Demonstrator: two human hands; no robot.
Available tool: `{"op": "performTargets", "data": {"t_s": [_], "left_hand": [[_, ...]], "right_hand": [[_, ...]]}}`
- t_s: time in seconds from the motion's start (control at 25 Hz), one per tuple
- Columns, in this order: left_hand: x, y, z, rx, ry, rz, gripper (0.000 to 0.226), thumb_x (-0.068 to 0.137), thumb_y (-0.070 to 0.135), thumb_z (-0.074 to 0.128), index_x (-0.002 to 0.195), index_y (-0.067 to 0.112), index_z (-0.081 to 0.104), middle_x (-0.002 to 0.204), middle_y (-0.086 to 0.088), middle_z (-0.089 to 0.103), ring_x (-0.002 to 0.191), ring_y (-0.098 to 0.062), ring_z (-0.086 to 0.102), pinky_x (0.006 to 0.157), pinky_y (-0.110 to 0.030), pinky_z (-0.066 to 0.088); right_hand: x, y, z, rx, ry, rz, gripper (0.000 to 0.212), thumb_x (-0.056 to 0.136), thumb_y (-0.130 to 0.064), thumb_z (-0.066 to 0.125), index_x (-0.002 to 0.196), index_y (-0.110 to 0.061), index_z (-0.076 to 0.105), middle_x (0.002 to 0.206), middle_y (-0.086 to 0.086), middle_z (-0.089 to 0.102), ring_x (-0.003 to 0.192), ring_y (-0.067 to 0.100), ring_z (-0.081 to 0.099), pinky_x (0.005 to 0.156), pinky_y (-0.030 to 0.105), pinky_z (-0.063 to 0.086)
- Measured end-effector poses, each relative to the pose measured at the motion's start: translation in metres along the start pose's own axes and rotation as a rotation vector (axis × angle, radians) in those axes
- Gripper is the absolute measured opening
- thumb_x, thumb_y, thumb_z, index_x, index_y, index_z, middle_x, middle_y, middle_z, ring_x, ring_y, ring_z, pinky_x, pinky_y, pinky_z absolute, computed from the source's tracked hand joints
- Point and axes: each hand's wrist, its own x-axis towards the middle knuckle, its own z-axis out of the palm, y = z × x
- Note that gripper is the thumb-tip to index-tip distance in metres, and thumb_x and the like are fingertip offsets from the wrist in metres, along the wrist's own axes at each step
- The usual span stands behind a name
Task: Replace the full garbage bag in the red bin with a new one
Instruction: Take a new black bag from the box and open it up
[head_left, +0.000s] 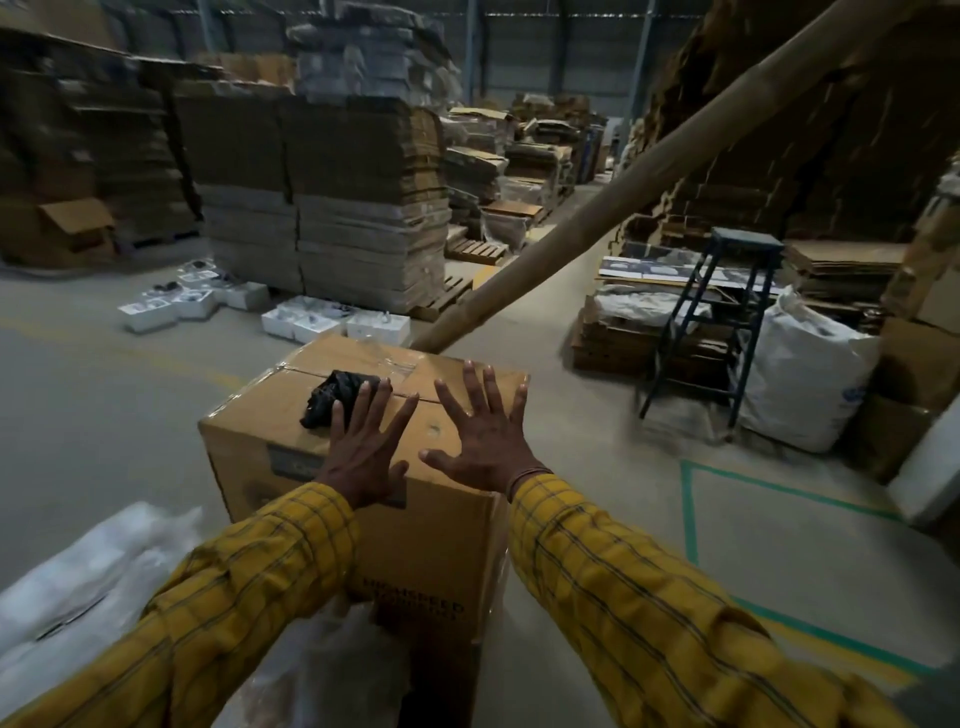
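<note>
A crumpled black garbage bag (329, 398) lies on top of a taped cardboard box (291, 447) in front of me. My left hand (366, 448) hovers over the box with fingers spread, its fingertips just beside the bag's right edge. My right hand (480, 435) is also spread flat above the box top, to the right, holding nothing. Both arms wear yellow checked sleeves. No red bin shows in this view.
Tall stacks of flattened cardboard (322, 208) stand behind. White trays (171, 304) lie on the floor at left. A long cardboard tube (649, 171) leans across. A dark step stool (722, 317) and a white sack (805, 374) stand right. Clear plastic sheeting (88, 577) lies at lower left.
</note>
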Motion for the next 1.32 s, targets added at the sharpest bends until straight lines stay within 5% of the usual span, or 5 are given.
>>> {"op": "performTargets", "data": {"t_s": [0.48,0.6,0.8,1.08,1.32], "left_hand": [[0.142,-0.130,0.078,-0.074,-0.205,-0.178,0.107,0.080,0.055,0.067,0.156,0.039,-0.007,0.167,-0.011,-0.010,0.153,-0.041,-0.003,0.115,-0.069,0.014],[0.160,-0.152,0.102,-0.211,-0.304,-0.288,0.105,0.076,0.049,0.075,0.155,0.039,0.007,0.160,-0.014,0.015,0.144,-0.044,0.024,0.110,-0.065,0.034],[0.176,-0.156,0.112,-0.418,-0.183,-0.335,0.083,0.067,0.040,0.083,0.135,0.031,0.037,0.123,-0.013,0.053,0.109,-0.039,0.059,0.094,-0.053,0.052],[0.188,-0.103,0.083,-1.572,-0.208,-0.299,0.065,0.080,0.022,0.081,0.132,0.016,0.043,0.128,-0.010,0.060,0.116,-0.030,0.062,0.096,-0.044,0.055],[0.186,-0.063,0.063,-1.816,-0.297,-0.254,0.057,0.090,0.035,0.069,0.137,0.022,0.041,0.127,-0.011,0.062,0.113,-0.031,0.066,0.090,-0.049,0.059]], "right_hand": [[0.125,-0.012,0.054,-0.015,-0.067,0.051,0.100,0.081,-0.077,0.043,0.154,-0.042,-0.015,0.162,0.001,-0.036,0.148,0.031,-0.034,0.112,0.071,-0.014],[0.141,-0.011,0.068,-0.037,-0.089,0.043,0.101,0.081,-0.077,0.043,0.155,-0.041,-0.015,0.161,0.002,-0.036,0.148,0.032,-0.034,0.111,0.072,-0.015],[0.159,-0.003,0.080,-0.042,-0.123,0.056,0.101,0.081,-0.076,0.045,0.155,-0.040,-0.014,0.162,0.003,-0.034,0.148,0.033,-0.033,0.112,0.072,-0.012],[0.178,0.001,0.075,0.577,-0.101,0.316,0.136,0.066,-0.056,0.081,0.155,-0.034,-0.020,0.167,0.003,-0.016,0.155,0.031,-0.008,0.125,0.052,0.015],[0.178,0.007,0.053,0.944,-0.077,0.504,0.147,0.068,-0.031,0.090,0.150,-0.033,-0.032,0.156,0.011,0.040,0.137,0.033,0.048,0.110,0.043,0.046]]}}
